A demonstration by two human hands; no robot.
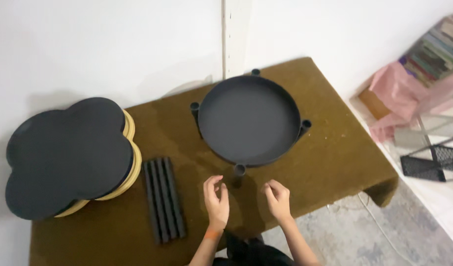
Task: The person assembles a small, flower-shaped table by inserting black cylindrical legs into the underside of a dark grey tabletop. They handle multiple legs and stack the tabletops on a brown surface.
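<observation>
Head view: left hand [216,198] and right hand [278,198] hover empty, fingers loosely curled, either side of the nearest socket [240,171] on the round black tray [248,119] lying on the brown table [335,162]; a careless nudge might slide it toward the leg tubes [164,198]

Stacked clover-shaped boards [64,157] left; books [433,49] far right.

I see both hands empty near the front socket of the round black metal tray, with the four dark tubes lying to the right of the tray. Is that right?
Not quite. In the head view the dark tubes lie to the left of the round black metal tray, beside the stacked clover-shaped black tops. The rest holds: the left hand and the right hand are empty, near the tray's front socket.
</observation>
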